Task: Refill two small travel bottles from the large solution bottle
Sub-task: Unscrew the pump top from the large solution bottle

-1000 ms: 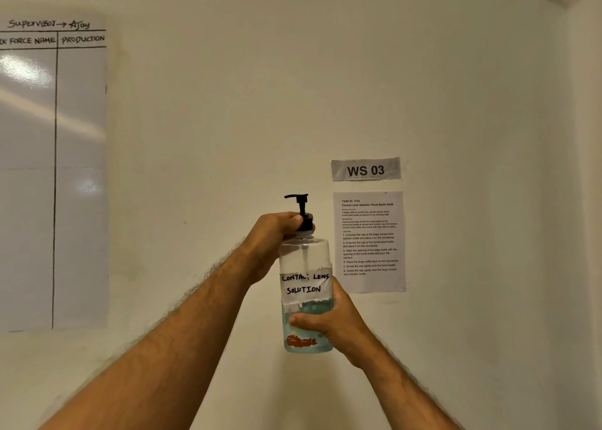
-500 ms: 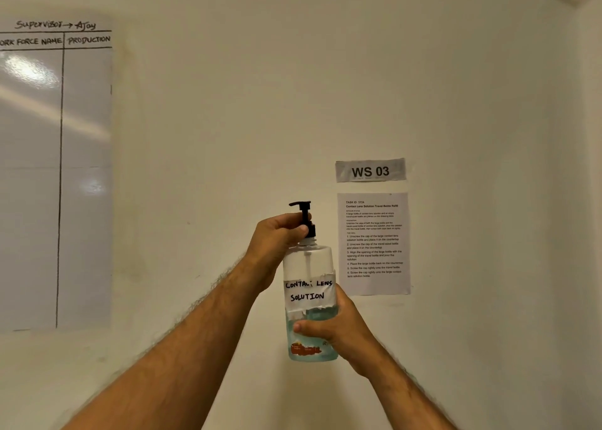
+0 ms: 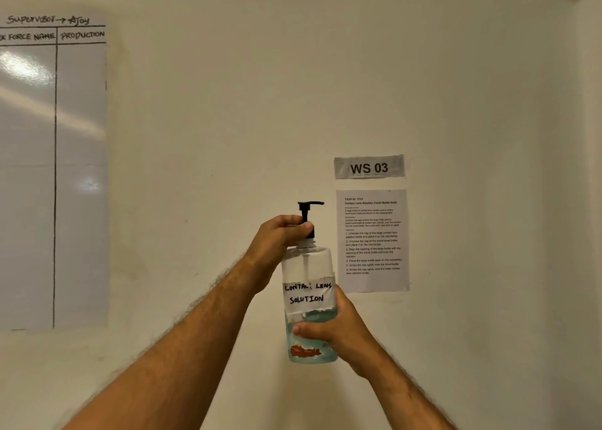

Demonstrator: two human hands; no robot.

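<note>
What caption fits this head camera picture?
Left hand grips pump cap; right hand holds solution bottle.

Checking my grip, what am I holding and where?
The solution bottle: left hand grips its black pump collar, right hand its lower body.

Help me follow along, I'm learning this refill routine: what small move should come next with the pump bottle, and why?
Probably keep twisting the pump cap off. The left hand grips the black collar, the right hand holds the solution bottle low on its body, and the pump still sits in the neck, so nothing can be poured yet.
</note>
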